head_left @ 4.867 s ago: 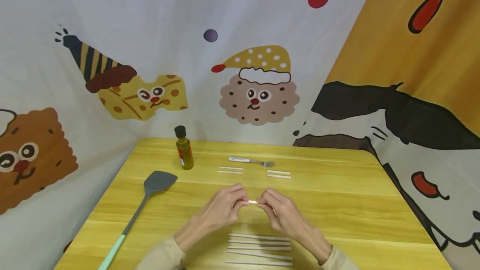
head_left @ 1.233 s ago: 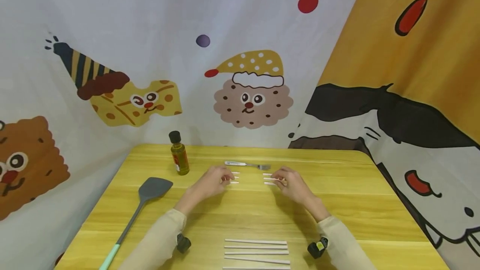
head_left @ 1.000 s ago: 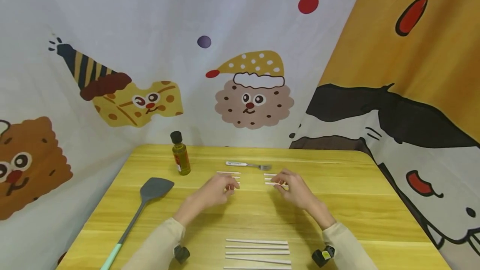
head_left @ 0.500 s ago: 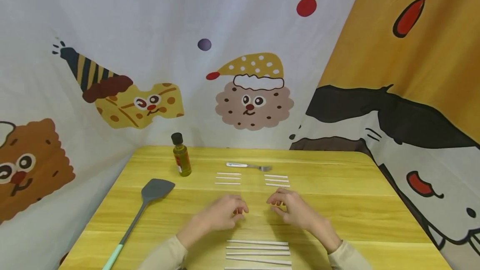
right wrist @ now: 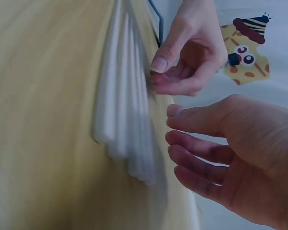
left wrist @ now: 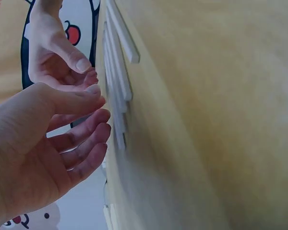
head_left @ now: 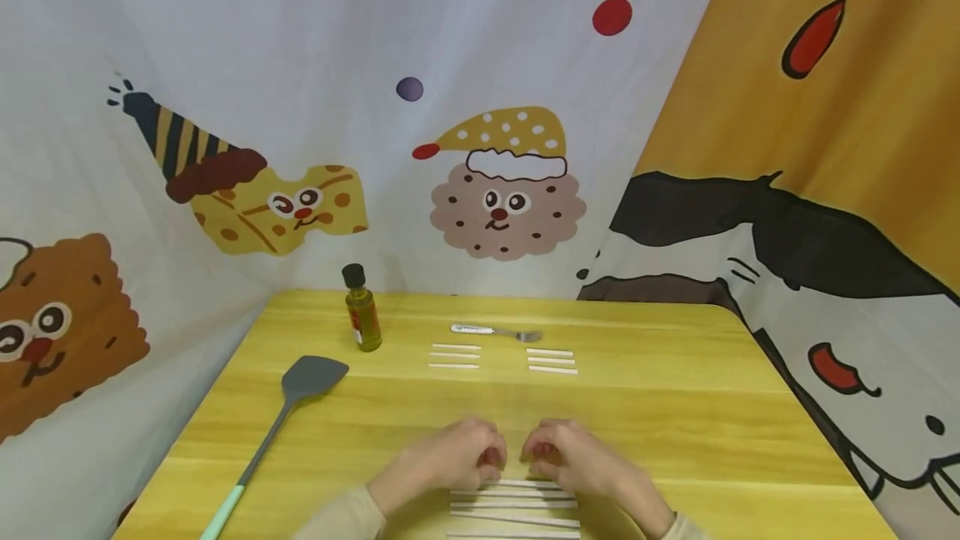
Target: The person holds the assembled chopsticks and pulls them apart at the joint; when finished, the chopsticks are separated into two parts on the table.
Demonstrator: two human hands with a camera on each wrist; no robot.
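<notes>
White sticks lie just below the loosely curled left hand and right hand.

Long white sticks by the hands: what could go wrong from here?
The long white sticks lie close together, two nearly meeting at their left ends, so pinching one might drag its neighbour. The left hand and right hand are near each other, so they could bump while reaching for the same stick.
</notes>
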